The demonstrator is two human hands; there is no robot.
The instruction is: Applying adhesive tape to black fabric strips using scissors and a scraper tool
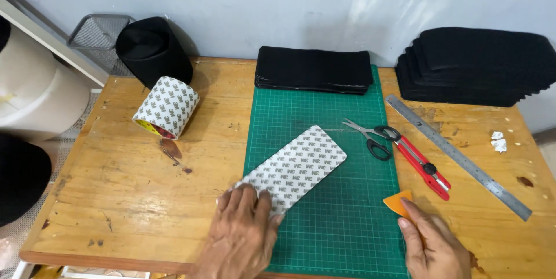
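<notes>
My left hand (242, 232) lies flat on the near end of a rectangular piece covered in white printed backing paper (298, 163), which rests diagonally on the green cutting mat (341, 221). My right hand (434, 247) holds a small orange scraper (398, 204) at the mat's right edge, its blade pointing up and left. Scissors (370, 137) and a red utility knife (421, 166) lie just right of the piece, apart from both hands.
A roll of printed-backing tape (168, 107) and a black roll (153, 47) sit at the back left. Stacks of black felt pieces (315, 69) (478, 68) line the back. A steel ruler (457, 154) lies diagonally at right. A wire bin (98, 33) stands behind the wooden table (127, 198).
</notes>
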